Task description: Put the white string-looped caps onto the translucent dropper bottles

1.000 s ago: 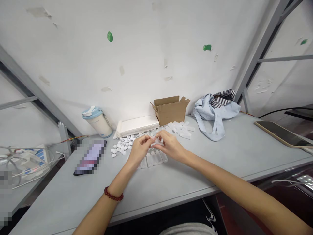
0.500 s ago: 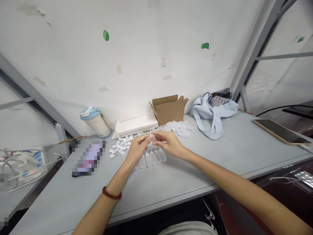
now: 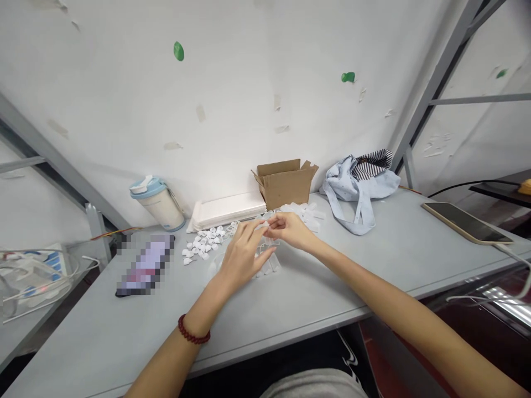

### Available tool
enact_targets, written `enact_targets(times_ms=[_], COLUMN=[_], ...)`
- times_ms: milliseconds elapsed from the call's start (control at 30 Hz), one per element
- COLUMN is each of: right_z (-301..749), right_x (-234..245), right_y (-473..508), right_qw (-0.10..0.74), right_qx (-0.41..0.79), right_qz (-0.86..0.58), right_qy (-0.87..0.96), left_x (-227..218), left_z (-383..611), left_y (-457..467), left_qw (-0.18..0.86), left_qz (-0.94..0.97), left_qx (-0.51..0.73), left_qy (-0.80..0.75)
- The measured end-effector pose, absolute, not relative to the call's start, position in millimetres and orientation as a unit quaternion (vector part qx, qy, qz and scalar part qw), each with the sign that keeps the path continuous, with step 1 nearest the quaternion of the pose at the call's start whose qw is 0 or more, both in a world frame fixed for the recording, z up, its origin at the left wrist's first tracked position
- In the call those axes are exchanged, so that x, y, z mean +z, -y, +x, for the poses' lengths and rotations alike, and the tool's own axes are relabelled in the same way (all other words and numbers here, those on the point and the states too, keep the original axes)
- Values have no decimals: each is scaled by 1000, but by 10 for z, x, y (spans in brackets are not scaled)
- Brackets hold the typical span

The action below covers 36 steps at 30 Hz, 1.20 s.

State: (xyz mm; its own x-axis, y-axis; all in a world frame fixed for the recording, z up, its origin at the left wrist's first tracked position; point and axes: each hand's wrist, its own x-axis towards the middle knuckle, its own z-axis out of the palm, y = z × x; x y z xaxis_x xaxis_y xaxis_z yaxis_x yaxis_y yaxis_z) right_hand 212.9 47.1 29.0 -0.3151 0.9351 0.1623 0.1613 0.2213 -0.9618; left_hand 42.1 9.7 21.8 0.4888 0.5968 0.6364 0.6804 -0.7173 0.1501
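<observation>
My left hand (image 3: 244, 255) is spread over the desk, thumb apart from the outstretched fingers, its fingertips meeting those of my right hand. My right hand (image 3: 290, 229) is closed in a pinch; a small translucent bottle appears to be in it, mostly hidden by the fingers. Under my hands lies a row of small translucent bottles (image 3: 271, 264), partly covered by my left hand. A heap of small white caps (image 3: 203, 243) lies left of my hands. Behind my right hand is a pile of more translucent bottles (image 3: 313, 213).
Against the wall stand an open cardboard box (image 3: 286, 185), a flat white package (image 3: 228, 210) and a blue-lidded tumbler (image 3: 160, 204). A light blue cloth bag (image 3: 359, 188) and a phone (image 3: 467, 222) are on the right. A blurred purple item (image 3: 147, 265) lies left on the grey desk (image 3: 332, 298).
My left hand has gone from a pinch around the small bottle to spread fingers, turning its back upward over the bottle row. My right hand stays pinched close by. The view shifted slightly.
</observation>
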Motion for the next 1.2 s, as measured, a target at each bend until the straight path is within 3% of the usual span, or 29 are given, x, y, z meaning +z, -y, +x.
enact_targets(times_ms=[267,400,533,833,1200], right_z=[2322,2352,2388,2447,2400], right_x=[321,371,430,514,455], right_y=[-592,-563,-531,-504,-526], right_qw=[295,249,210,20,-35], right_qx=[562,576,546,415,385], right_qz=[-416,-411,-408,-431,-431], right_qy=[651,661,700,801,815], left_x=[113,119,118,66,112], left_z=[508,548,573,677,679], left_y=[-118,-97,-83,3,39], left_qw=[79,39,5,-33,-8], left_qz=[-873,-876,-878,-895,-902], left_qx=[-318,-307,-304,-221,-158], left_qy=[363,370,370,386,402])
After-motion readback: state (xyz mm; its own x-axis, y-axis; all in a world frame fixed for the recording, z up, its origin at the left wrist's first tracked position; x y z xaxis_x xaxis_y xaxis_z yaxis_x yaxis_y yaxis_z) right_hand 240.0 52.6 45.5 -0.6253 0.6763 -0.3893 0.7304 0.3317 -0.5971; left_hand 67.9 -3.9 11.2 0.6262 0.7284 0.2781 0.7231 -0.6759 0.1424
